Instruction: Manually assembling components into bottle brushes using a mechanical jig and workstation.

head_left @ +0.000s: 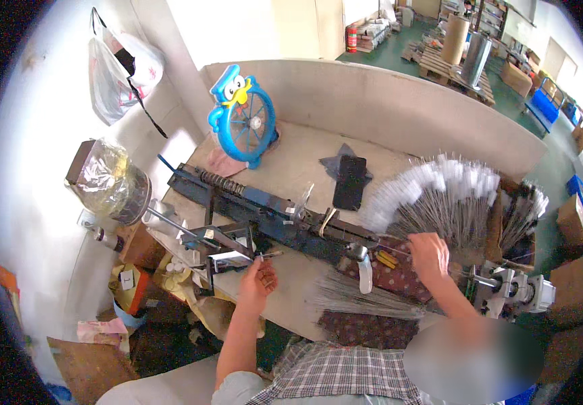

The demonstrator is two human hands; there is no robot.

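Two bare hands are at work at a table point(298, 138), on either side of the front part of a long dark machine point(264, 202). The left hand point(259, 280) is raised at the near side of the machine, beside a dark metal frame point(241, 237). Its fingers are curled, with thumb and forefinger at a short metal rod point(274, 254); whether they press on the rod cannot be told. The right hand point(430, 258) is near the right end of the machine, above a spotted cloth point(409, 282). Its fingertips are brought together and appear to pinch a thin wire point(391, 237), which runs leftward toward the machine's end.

Yellow handles point(387, 259) lie on the cloth, near a white bottle point(365, 275). Loose wires point(365, 297) lie in a spread along the near edge. A large fan-shaped heap of white-tipped brushes point(446, 199) stands beyond the right hand, beside a carton point(497, 233) with darker stems. A black phone point(350, 182) rests on a grey star-shaped pad point(332, 165), well apart from both hands. A blue toy-shaped fan point(247, 121) stands upright beyond the machine, near a coil spring point(222, 183).
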